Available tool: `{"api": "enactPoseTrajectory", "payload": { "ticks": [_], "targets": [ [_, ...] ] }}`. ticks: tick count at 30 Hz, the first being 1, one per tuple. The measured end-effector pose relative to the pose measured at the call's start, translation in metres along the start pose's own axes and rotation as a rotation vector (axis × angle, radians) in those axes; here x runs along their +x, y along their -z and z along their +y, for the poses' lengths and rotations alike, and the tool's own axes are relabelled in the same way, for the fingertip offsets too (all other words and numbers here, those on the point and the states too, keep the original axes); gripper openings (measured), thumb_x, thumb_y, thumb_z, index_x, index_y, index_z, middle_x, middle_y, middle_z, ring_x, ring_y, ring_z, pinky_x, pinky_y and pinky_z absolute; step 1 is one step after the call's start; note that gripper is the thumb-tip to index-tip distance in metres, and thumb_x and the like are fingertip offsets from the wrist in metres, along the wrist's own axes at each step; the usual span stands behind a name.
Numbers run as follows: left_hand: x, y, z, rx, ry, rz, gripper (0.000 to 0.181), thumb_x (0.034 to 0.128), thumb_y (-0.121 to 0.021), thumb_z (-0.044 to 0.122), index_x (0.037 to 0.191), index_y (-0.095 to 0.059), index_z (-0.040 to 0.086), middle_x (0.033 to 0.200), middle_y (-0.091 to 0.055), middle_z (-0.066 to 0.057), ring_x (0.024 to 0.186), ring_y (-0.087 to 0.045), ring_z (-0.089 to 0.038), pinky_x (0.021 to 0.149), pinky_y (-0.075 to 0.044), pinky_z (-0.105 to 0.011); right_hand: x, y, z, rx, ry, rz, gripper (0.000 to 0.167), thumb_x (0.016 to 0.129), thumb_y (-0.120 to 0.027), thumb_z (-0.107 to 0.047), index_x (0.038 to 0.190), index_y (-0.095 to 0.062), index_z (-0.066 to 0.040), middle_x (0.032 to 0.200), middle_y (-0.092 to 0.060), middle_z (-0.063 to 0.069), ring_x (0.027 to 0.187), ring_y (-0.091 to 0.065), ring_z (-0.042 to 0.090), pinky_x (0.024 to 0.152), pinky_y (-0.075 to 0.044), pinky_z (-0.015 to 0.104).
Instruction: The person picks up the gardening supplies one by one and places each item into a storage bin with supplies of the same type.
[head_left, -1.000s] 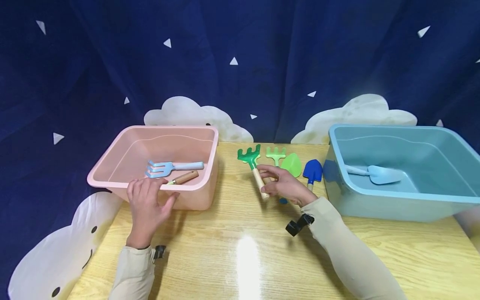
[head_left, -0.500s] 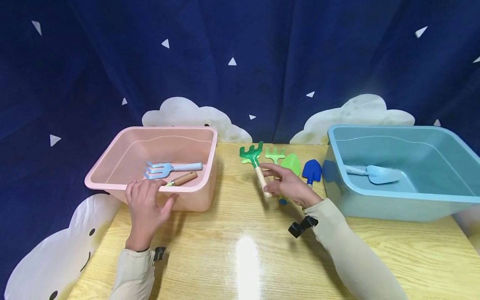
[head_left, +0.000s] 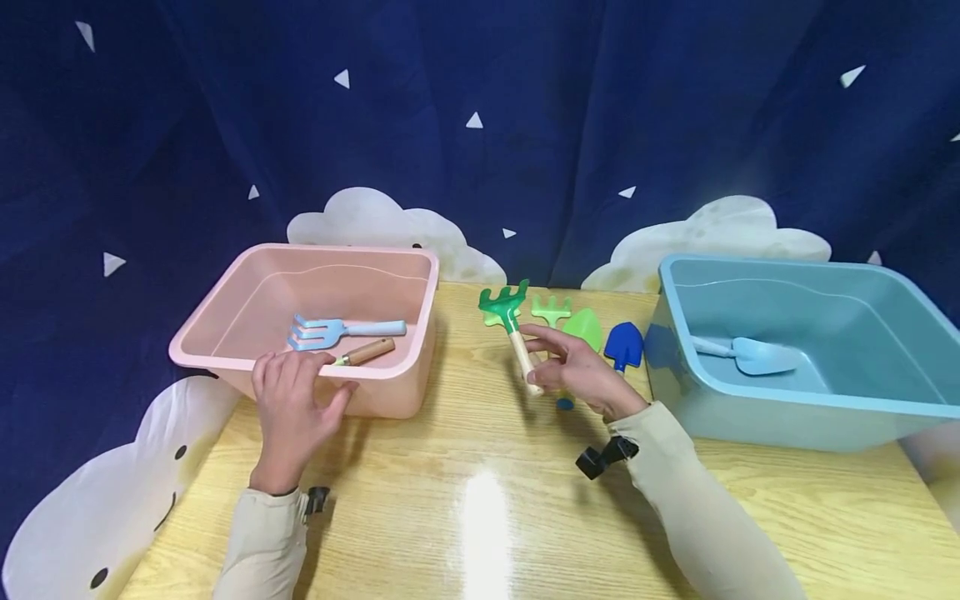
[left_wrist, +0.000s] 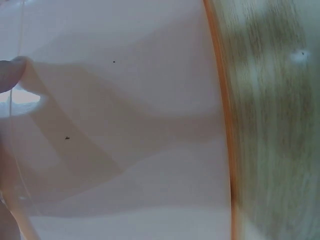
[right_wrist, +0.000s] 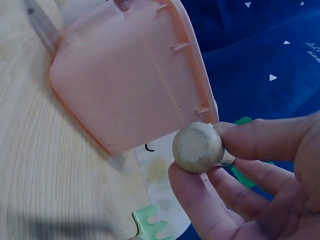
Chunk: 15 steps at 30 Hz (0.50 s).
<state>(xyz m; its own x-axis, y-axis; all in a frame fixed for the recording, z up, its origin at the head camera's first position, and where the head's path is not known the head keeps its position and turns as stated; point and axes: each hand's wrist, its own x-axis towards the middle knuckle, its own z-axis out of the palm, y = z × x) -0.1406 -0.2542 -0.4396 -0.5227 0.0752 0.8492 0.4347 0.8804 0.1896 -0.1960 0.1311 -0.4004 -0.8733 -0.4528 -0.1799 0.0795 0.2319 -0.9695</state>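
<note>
Left hand (head_left: 294,408) at 9 o'clock from the right hand (head_left: 581,373) (all clocks from there): fingers hooked over the near rim of the pink bin (head_left: 401,396), thumb against its outer wall, so gripping it. Right hand pinches the green rake (head_left: 511,323) by its pale wood handle, thumb against fingers; rake at 10 o'clock, held over the table (head_left: 390,517), butt toward 5, tines toward 11. Blue bin (head_left: 795,421) at 3, light-blue trowel (head_left: 768,357) lying inside. Pink bin at 9 contains brown-handled tool (head_left: 369,352), head mostly hidden, then light-blue fork (head_left: 347,331) beyond it. On table: blue spade (head_left: 624,343) at 2, just beside blue bin; lime trowel (head_left: 583,327) at 12; lime rake (head_left: 551,310) at 11. Dark blue curtain (head_left: 540,150) behind, 12 o'clock.
</note>
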Motion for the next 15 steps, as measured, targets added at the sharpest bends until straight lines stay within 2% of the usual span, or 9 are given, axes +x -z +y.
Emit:
{"api": "enactPoseTrajectory", "payload": {
  "ticks": [8, 15],
  "targets": [
    [0.0008, -0.0017, -0.0013, 0.005, -0.001, -0.006, 0.043, 0.0748, -0.07, 0.035, 0.1, -0.065, 0.001, 0.088, -0.06, -0.017, 0.091, -0.047, -0.04, 0.099, -0.027, -0.059, 0.0051, -0.0036, -0.0033, 0.008, 0.015, -0.018, 0.07, 0.088, -0.062, -0.002, 0.152, -0.039, -0.02, 0.146, -0.047, 0.021, 0.099, -0.066, 0.02, 0.078, -0.057, 0.033],
    [0.0003, -0.001, -0.0013, 0.007, 0.003, 0.002, 0.043, 0.0744, -0.069, 0.035, 0.099, -0.065, 0.0, 0.087, -0.06, -0.017, 0.091, -0.048, -0.04, 0.1, -0.026, -0.059, 0.0082, -0.0027, -0.0047, 0.018, 0.029, -0.028, 0.07, 0.088, -0.062, -0.001, 0.152, -0.039, -0.018, 0.145, -0.048, 0.022, 0.097, -0.065, 0.018, 0.077, -0.057, 0.031]
  ]
}}
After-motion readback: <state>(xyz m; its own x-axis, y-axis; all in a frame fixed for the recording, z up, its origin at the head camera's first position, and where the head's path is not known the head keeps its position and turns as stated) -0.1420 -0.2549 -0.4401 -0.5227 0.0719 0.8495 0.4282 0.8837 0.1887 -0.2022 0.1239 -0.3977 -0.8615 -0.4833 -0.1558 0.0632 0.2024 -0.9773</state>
